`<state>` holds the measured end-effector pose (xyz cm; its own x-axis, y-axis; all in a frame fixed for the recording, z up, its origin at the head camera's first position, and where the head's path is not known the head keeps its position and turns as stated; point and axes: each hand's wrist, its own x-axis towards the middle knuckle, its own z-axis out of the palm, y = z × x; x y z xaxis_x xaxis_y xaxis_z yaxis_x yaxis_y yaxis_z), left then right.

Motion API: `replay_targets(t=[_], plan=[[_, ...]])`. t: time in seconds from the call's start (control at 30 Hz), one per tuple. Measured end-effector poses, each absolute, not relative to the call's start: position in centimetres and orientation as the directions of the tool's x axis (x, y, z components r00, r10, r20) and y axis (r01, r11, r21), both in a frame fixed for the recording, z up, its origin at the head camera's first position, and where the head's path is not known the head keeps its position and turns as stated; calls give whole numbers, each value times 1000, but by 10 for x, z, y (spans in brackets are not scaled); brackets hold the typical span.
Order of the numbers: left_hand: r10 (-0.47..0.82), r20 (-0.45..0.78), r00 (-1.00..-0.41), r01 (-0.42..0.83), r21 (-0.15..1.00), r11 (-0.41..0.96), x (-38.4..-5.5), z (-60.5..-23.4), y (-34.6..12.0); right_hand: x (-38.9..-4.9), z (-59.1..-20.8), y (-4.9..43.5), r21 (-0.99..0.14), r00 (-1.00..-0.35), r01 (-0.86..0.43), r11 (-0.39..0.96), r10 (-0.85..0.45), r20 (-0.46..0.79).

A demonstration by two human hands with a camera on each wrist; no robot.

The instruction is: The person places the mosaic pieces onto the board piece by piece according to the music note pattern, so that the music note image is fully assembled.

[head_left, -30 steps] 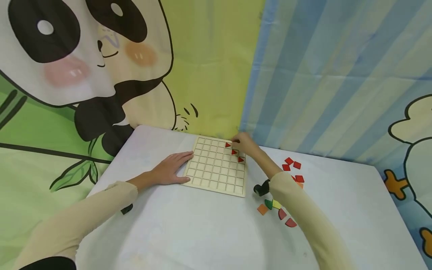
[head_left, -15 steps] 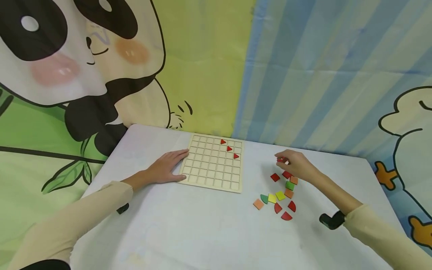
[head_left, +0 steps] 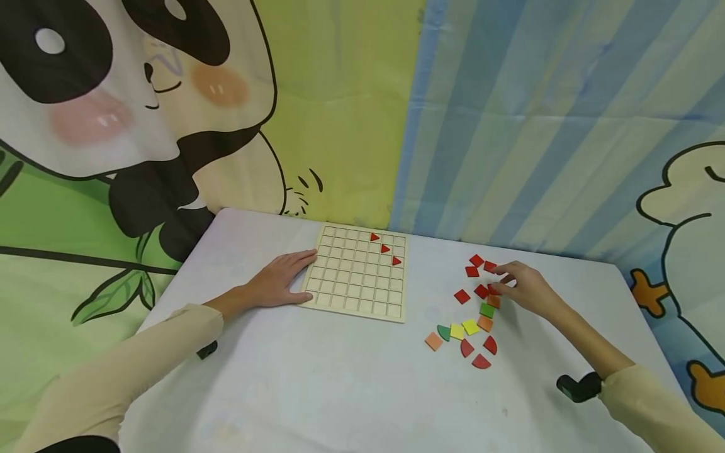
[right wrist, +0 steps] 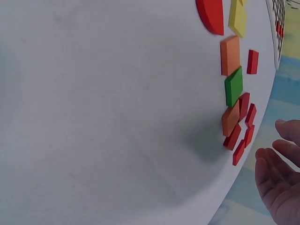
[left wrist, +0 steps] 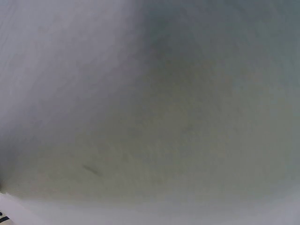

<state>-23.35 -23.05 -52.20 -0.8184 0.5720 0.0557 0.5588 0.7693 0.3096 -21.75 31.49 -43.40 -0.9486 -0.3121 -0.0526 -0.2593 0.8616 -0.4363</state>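
A square wooden grid board [head_left: 354, 270] lies toward the back of the table, with several small cells. Three red triangles [head_left: 385, 249] sit in a diagonal line near its upper right corner. My left hand [head_left: 279, 281] rests at the board's left edge, fingers and thumb straight and spread. Over the loose pieces at the right, my right hand [head_left: 527, 288] hovers with fingers loosely bent. Its fingertips are near the red square tiles [head_left: 481, 291]. In the right wrist view, nothing shows between the fingers of the right hand [right wrist: 281, 180].
Below the red tiles lie a green tile [head_left: 486, 310], an orange tile [head_left: 484, 323], a yellow tile [head_left: 471, 327] and red quarter-circle pieces [head_left: 481, 362]. A printed curtain [head_left: 351, 113] hangs behind the white table [head_left: 317, 390]. The left wrist view shows only blurred pale fabric.
My right hand has left the board's upper right corner, passed over the red tiles and moved slightly right and nearer. The left hand stays at the board's edge. The head view has shifted slightly.
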Motion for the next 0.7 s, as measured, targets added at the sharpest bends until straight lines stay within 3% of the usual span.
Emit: replay_targets(t=[0.2,0.43,0.7], plan=[[576,61,-815,563,317,763,-231,-520,-231,-238,-435,315,-434,-956,-238,869,-289,-55],[570,37,-821,550,320,771,-231,-518,-230,-262,-444,318,-348,-955,-166,923,-238,-175],[575,36,-818,555,313,771,-233,-519,-230,-272,-453,328,-325,-938,-209,922,-283,-199]])
